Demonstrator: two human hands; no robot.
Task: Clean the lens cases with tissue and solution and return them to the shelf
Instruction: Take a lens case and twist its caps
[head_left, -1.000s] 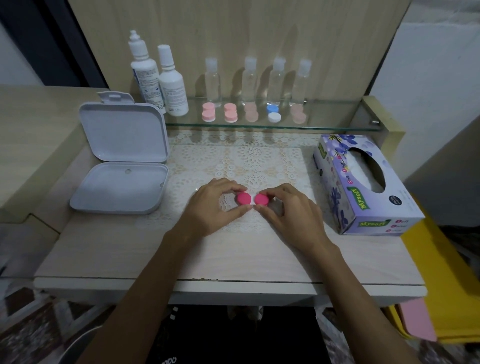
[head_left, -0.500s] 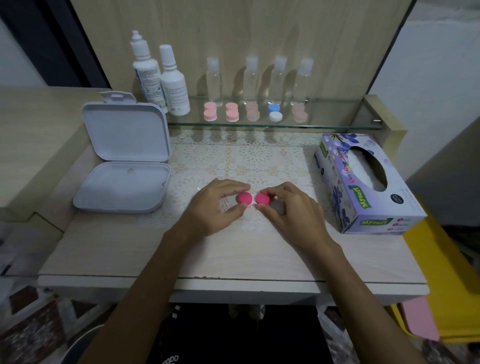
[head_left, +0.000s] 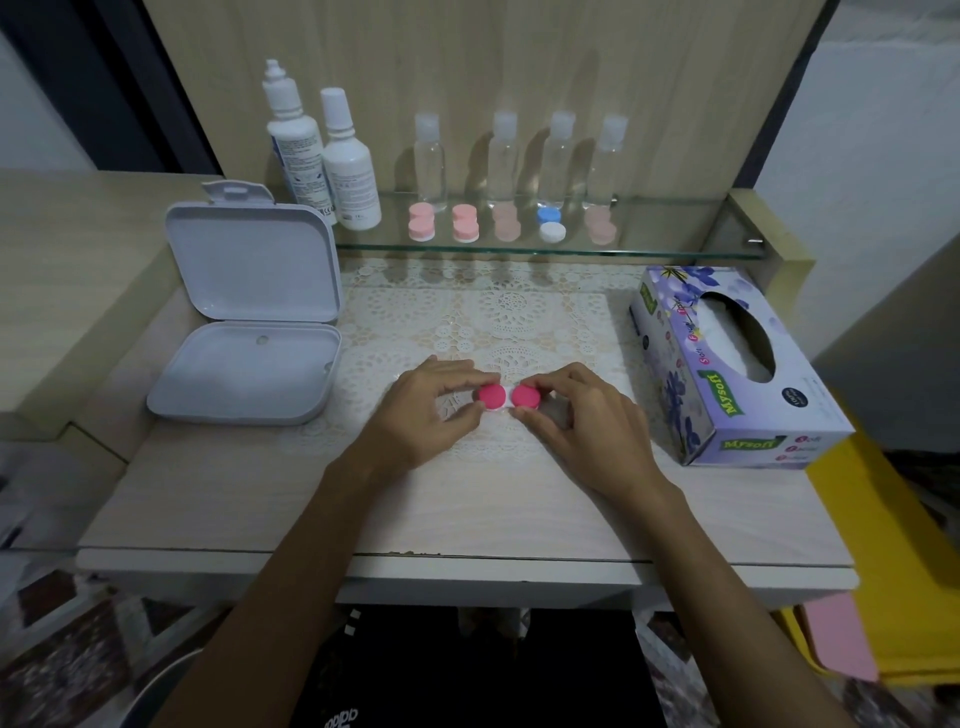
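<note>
On the table lies a lace mat; at its near middle sits a lens case with two bright pink caps side by side, held from both sides. The left hand has its fingers curled, thumb and forefinger pinching the left cap; the right hand is curled likewise, its fingertips pinching the right cap; both wrists lie low over the mat. An open white box stands at the left edge, lid upright; a tissue box stands at the right. Behind, on the glass shelf, are two white solution bottles, four clear small bottles, and five more cases in a row, four pink, one blue and white. Compared with half a second ago and a second ago, the hands keep the same pinch on the caps and the case stays at the same spot on the mat; whether the caps have turned cannot be told.
</note>
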